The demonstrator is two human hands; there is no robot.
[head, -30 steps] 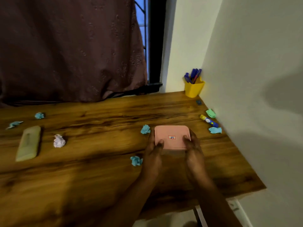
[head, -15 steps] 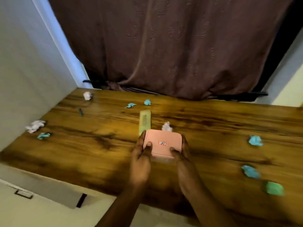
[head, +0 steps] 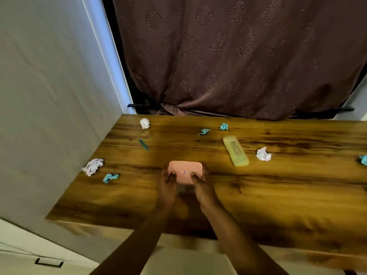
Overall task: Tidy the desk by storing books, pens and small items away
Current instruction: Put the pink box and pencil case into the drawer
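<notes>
A small pink box (head: 185, 171) with a tiny label on its lid is held over the left half of the wooden desk (head: 278, 195). My left hand (head: 168, 183) grips its left side and my right hand (head: 200, 184) grips its right side, thumbs on the lid. A pale yellow pencil case (head: 235, 150) lies flat to the right of the box. A short teal pen-like item (head: 143, 144) lies further back on the left. Crumpled paper balls are scattered about: white ones (head: 144, 123) (head: 263, 154) (head: 93, 166) and blue ones (head: 110, 177) (head: 223, 126) (head: 204, 131).
A grey wall (head: 49, 116) bounds the desk on the left. A brown curtain (head: 238, 56) hangs behind it. Another blue paper ball (head: 363, 159) sits at the right frame edge. A white cabinet with a dark handle (head: 48, 262) stands at lower left.
The view has swung from the desk's right end to its left end. Both hands have carried the pink box leftwards with it, past the yellow pencil case.
</notes>
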